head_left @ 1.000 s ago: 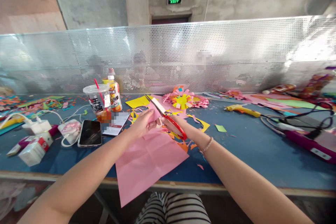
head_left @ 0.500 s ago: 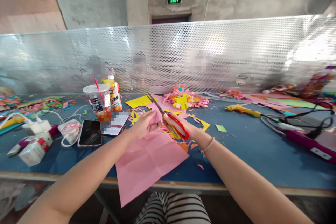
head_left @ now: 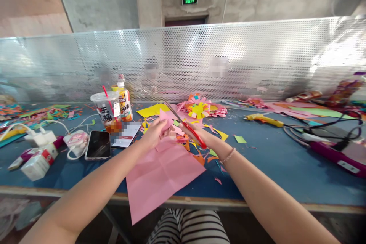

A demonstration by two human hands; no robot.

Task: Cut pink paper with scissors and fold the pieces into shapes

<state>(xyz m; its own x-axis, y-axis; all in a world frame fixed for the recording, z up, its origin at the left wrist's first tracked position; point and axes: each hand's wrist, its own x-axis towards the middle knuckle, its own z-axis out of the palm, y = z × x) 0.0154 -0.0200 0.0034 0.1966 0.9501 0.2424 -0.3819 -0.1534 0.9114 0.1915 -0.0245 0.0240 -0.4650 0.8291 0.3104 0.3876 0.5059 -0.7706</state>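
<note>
My left hand (head_left: 157, 132) pinches a small folded piece of pink paper (head_left: 165, 117), its pointed corner sticking up past the fingers. To the right, my right hand (head_left: 197, 134) is closed around red-handled scissors (head_left: 191, 130). Their blades point up and to the left, just clear of the folded piece. Below both hands a large creased sheet of pink paper (head_left: 166, 179) lies on the table, one corner hanging over the front edge. Paper scraps (head_left: 200, 159) in orange, yellow and green are scattered around and beneath my right hand.
Left stand a plastic cup (head_left: 104, 108), a drink bottle (head_left: 124, 103), a phone (head_left: 98, 145) and chargers (head_left: 76, 141). Paper flowers (head_left: 199, 109) lie behind the hands. A yellow glue gun (head_left: 264, 120) and a purple power strip (head_left: 336, 158) are right. A perforated metal screen (head_left: 183, 57) borders the back.
The scissors have moved right, away from the folded pink paper, and their handles look closer together. My left hand has shifted slightly left with the paper.
</note>
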